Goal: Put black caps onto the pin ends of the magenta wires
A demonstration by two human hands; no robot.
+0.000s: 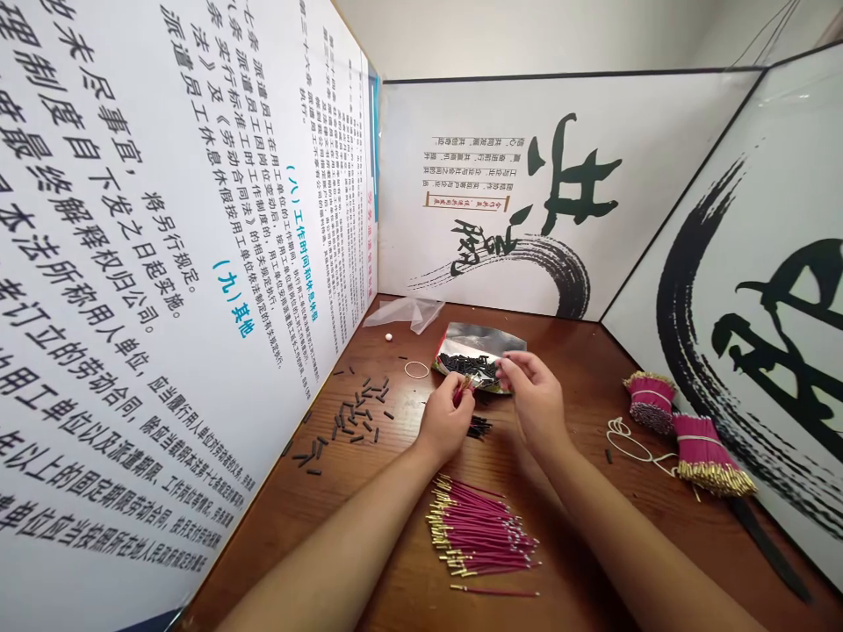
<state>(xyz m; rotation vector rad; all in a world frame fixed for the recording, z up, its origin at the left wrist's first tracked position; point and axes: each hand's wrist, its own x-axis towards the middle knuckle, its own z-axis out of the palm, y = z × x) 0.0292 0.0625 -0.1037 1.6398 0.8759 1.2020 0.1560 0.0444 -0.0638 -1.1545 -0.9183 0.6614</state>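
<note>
Item: left hand, fingers pinched together on a small clutch of magenta wires, their tips pointing toward 1 o'clock. Item: right hand, thumb and forefinger closed near the wire tips; whether they grip a small black sleeve cannot be told, the piece being too small to see. The hands sit just beside each other, fingertips nearly meeting over the near edge of the open foil pouch, which holds black sleeves.

Step judged in hand: fitting a sleeve over a wire end. The next move, by judgement, calls for fine alignment of tip and bore, and a steady left pinch.

Item: loose pile of magenta wires with gold terminals, at 6 o'clock from the hands, well apart. Item: scattered black sleeves at 9 o'clock, along the printed board. Item: two banded wire bundles at 3 o'clock. Item: rubber band at 11 o'clock; clear plastic bag beyond it. All on the wooden table.
</note>
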